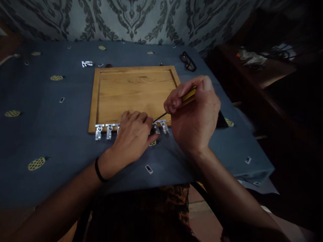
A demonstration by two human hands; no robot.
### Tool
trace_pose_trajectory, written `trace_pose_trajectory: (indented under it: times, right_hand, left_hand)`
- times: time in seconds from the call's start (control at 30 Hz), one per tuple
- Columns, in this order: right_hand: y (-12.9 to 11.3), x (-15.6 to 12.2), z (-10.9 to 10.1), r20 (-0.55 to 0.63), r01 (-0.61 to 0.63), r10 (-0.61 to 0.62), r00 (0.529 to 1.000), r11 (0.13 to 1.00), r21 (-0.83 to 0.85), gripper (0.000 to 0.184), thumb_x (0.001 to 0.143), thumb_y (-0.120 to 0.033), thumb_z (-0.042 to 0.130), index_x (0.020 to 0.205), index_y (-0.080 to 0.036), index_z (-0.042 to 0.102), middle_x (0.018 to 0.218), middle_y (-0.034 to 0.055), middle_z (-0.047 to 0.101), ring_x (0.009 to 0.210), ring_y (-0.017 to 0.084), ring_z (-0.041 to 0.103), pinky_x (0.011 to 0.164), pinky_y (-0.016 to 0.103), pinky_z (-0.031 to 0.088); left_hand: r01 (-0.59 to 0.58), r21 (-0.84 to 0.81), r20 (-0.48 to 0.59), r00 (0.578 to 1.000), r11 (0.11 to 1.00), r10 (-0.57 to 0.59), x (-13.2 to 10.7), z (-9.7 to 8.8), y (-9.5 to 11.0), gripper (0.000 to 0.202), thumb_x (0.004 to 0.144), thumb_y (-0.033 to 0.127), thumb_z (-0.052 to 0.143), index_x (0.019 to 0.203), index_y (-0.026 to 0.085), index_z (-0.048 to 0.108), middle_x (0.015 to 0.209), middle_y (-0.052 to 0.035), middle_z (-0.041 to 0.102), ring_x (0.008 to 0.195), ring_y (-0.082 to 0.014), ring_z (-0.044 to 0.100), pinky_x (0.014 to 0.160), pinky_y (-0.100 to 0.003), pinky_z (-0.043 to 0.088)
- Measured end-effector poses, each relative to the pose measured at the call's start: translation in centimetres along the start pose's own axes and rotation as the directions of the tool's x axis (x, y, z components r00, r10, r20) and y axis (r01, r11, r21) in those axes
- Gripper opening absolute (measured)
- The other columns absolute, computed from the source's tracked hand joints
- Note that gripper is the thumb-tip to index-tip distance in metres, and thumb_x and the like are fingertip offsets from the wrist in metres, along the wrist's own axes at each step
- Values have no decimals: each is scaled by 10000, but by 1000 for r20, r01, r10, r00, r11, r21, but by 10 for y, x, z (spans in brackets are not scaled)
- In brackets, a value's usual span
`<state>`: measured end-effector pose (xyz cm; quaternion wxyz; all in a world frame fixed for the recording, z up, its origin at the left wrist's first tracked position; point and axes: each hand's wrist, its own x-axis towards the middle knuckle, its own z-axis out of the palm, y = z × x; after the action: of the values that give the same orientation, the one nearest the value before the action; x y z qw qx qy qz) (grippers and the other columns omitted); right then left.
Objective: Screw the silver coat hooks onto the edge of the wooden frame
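Observation:
A framed wooden panel (136,95) lies flat on the table. Silver metal hooks (109,131) line its near edge, their curved ends hanging past it. My left hand (133,134) lies over the middle of this row, covering several hooks, its thumb and forefinger closed around one metal hook (156,127). In my right hand (195,112) is a screwdriver (189,95) with a yellow and black handle, gripped in curled fingers. Its thin shaft slants down left to the hook by my left forefinger. The tip's exact contact is hard to make out.
A loose silver hook piece (87,64) lies beyond the panel's far left corner. Dark glasses (188,61) rest at the back right. A flat black object (223,121) shows partly behind my right wrist. The blue tablecloth (63,134) hangs over the near edge.

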<state>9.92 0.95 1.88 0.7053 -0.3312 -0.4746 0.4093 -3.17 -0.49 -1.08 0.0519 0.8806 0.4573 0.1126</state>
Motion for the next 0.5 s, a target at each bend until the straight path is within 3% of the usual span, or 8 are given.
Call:
trace_pose_trajectory:
  times: [0.3,0.5]
  right_hand:
    - [2,-1,-5,68,13,-14,998,1000,21,304,955,-365,567,674,-251,554,606,-8,415,549,162,381,547,331,317]
    - [-6,5,-5,140,-81,94,986,992,-97,286,917,-377,541,659,-255,539,575,2,440,545,175,414,535,339,370]
  left_hand:
    - [-5,-8,-6,1000,1000,5,-1,1,0,300,921,414,711,1031,137,674,1041,-91,700,1044,-321,629,951,-482,425]
    - [-4,-13,-1,1000,1000,4,-1,2,0,295,924,405,707,1036,133,679,1041,-89,700,1046,-325,631,949,-483,431]
